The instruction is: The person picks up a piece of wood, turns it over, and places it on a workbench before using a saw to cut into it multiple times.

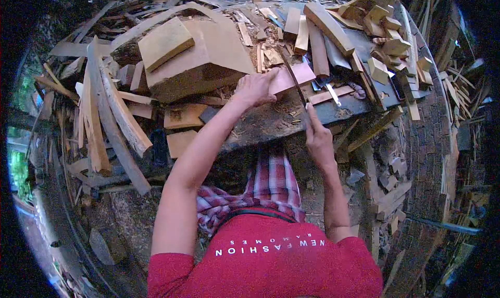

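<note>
My left hand [256, 89] presses on the left end of a pinkish wood piece [291, 78] lying on the dark bench [265, 123]. In my right hand [317, 136] is the near end of a long, thin dark blade, seemingly a saw [295, 80]. The blade slants up and left across the right part of the pinkish piece. My right fingers are wrapped round its near end, and the handle is mostly hidden by them. Wood shavings lie beyond the piece and on the bench.
A large angled wood block [200, 51] carries a thick board [165, 43] at the left. Long curved planks [119, 118] lean further left. Thick offcuts [328, 28] and small blocks [377, 70] crowd the right. A metal tool [333, 95] lies right of the blade.
</note>
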The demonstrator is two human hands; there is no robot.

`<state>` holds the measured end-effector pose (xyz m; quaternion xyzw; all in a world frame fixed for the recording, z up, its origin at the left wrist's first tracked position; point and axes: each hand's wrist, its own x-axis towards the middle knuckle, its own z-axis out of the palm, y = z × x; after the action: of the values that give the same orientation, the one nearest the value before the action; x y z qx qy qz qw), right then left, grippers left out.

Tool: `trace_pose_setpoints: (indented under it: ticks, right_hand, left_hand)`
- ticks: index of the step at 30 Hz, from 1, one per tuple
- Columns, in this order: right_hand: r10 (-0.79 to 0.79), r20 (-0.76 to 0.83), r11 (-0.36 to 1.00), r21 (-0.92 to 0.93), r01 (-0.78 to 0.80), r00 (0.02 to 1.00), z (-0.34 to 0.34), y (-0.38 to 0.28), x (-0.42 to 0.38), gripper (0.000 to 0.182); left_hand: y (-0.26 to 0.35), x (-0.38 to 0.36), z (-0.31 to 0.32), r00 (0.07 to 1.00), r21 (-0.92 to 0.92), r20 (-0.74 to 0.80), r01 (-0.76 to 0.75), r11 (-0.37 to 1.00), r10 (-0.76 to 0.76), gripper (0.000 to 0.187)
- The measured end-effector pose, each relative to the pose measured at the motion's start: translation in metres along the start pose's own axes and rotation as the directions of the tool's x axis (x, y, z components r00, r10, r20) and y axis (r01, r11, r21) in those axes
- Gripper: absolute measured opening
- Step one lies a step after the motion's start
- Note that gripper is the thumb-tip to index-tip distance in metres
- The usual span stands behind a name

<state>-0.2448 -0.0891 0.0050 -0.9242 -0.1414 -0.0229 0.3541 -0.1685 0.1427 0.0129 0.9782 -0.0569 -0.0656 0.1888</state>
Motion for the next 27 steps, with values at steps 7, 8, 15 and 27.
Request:
trace_pose_setpoints:
  ticks: [7,8,15,27]
  right_hand:
    - [-0.099,-0.018,0.995,-0.019,0.098,0.995,0.013,0.003,0.043,0.045]
    - [-0.106,-0.021,0.994,-0.015,0.105,0.994,0.014,0.005,0.045,0.045]
    - [0.037,0.045,0.999,0.007,-0.038,0.998,-0.009,-0.002,0.002,0.046]
    - [0.038,0.055,0.997,0.066,-0.042,0.998,-0.007,-0.003,0.012,0.045]
  left_hand:
    - [0.001,-0.002,-0.004,0.999,-0.026,0.005,-0.036,0.999,0.037,0.086]
    - [0.000,-0.001,-0.004,0.999,-0.021,-0.001,-0.034,0.999,0.034,0.086]
    - [-0.003,0.004,0.002,1.000,-0.036,0.017,-0.024,0.999,0.025,0.086]
    - [-0.009,0.005,0.010,0.993,-0.073,-0.094,-0.080,0.994,0.073,0.074]
